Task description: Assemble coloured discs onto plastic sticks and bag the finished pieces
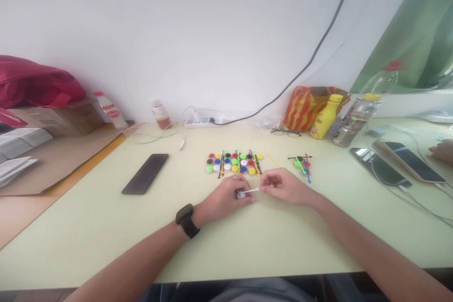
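Note:
My left hand (228, 196) is closed around a small white round piece (241, 195), held just above or on the table. From this piece a thin white arrow (252, 190) points right. The curled fingers of my right hand (279, 186) are pinched by the arrow's tip; whether they grip anything is hidden. Just beyond my left hand lie rows of coloured discs (234, 162) in red, black, yellow, green, blue and white, with coloured arrows (222, 164) across some of them. Beyond my right hand is a small cluster of arrows (306, 170) in black, green, blue and red.
A black phone (145, 174) lies to the left; two more phones (414, 160) with cables are at right. Along the wall stand bottles (327, 117), a striped bag (297, 108), glasses (286, 132) and a power strip (201, 123). Another person's hand (442, 151) shows at the right edge.

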The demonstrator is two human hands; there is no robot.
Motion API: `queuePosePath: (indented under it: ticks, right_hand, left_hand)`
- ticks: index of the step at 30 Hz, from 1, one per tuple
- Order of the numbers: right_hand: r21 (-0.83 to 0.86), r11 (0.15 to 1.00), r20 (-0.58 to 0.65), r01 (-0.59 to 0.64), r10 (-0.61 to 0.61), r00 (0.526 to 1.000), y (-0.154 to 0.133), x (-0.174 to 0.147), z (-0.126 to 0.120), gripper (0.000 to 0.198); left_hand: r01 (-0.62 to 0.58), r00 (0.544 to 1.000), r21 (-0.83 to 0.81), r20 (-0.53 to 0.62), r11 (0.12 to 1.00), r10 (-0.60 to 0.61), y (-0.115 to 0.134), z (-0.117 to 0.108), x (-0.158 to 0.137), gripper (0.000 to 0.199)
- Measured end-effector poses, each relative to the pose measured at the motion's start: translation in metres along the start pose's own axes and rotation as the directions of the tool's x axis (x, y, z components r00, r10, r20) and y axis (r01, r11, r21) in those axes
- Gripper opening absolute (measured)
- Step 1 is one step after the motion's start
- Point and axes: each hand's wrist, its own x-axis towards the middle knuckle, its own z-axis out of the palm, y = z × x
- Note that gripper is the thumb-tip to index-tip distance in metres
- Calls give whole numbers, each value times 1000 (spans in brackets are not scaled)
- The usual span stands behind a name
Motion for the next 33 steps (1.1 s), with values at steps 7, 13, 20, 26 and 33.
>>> queuePosePath:
  ticks: [7,13,20,26,33]
  right_hand:
    - [123,992,-70,-8,17,997,-7,-3,-16,28]
    - [217,976,-39,-26,36,999,-6,-5,-11,30]
    - [338,941,42,1,-16,999,-9,-3,11,28]
    - [277,959,-54,55,-42,998,-7,-1,14,25]
    - [99,993,-93,59,-49,994,-4,-1,17,22]
  left_hand:
    - [-76,997,124,7,989,76,0,-18,-5,25]
    - [-9,996,39,-86,999,12,-5,-17,0,31]
    - [-14,996,-414,-83,910,-22,-4,-1,5,34]
    - [-58,998,-420,-43,906,44,5,-7,3,53]
    - [-74,994,-408,-101,910,36,13,-7,3,29]
